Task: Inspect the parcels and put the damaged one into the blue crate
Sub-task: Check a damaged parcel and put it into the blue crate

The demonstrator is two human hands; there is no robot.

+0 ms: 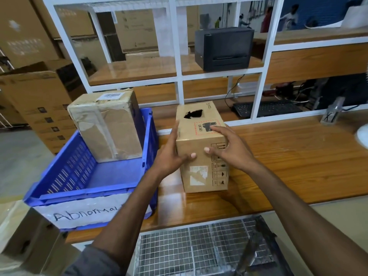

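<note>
A brown cardboard parcel (197, 140) stands upright on the wooden table (288, 166), with a ragged black hole (193, 114) torn in its top face. My left hand (169, 156) holds its left side, thumb on the front face. My right hand (233, 148) grips the top right corner, forefinger on the red-bordered label and thumb on the front. To the left sits the blue crate (79, 192), labelled "Abnormal". A crumpled, heavily taped parcel (107, 126) stands inside it against the far wall.
A white shelf frame (179, 76) rises behind the table, holding a black printer (223, 48). A keyboard (266, 109) and cables lie behind the frame at right. Large cardboard boxes (39, 100) stand at left. A wire-mesh cage (199, 250) sits below the table's front edge.
</note>
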